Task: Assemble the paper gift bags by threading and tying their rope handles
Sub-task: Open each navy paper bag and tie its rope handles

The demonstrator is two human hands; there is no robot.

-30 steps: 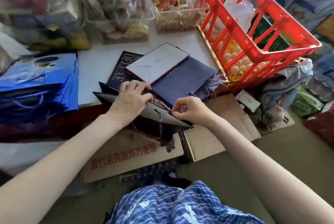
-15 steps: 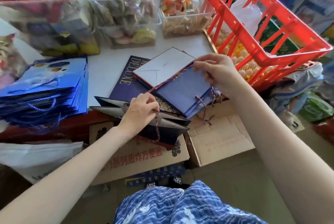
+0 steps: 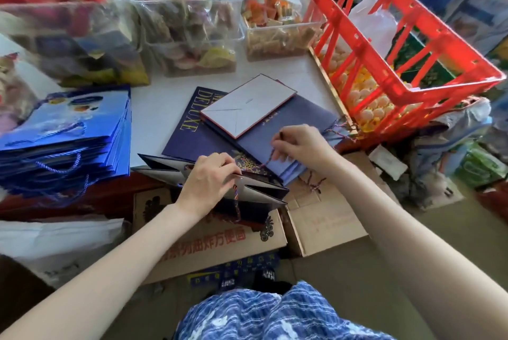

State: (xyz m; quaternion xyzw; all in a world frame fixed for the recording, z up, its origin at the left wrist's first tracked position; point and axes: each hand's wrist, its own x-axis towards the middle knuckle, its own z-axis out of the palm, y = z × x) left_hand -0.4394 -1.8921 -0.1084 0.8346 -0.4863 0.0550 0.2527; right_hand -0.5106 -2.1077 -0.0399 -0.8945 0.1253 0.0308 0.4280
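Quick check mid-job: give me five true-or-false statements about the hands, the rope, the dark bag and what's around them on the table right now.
1. The right hand pinches a braided rope. True.
2. The left hand rests flat on the table, away from any bag. False: it grips the top edge of the dark bag.
3. The red crate is on the person's left. False: it is on the right.
4. A stack of blue bags with rope handles lies to the left. True.
5. The dark bag stands upright and fully open. False: it lies folded at the table edge.
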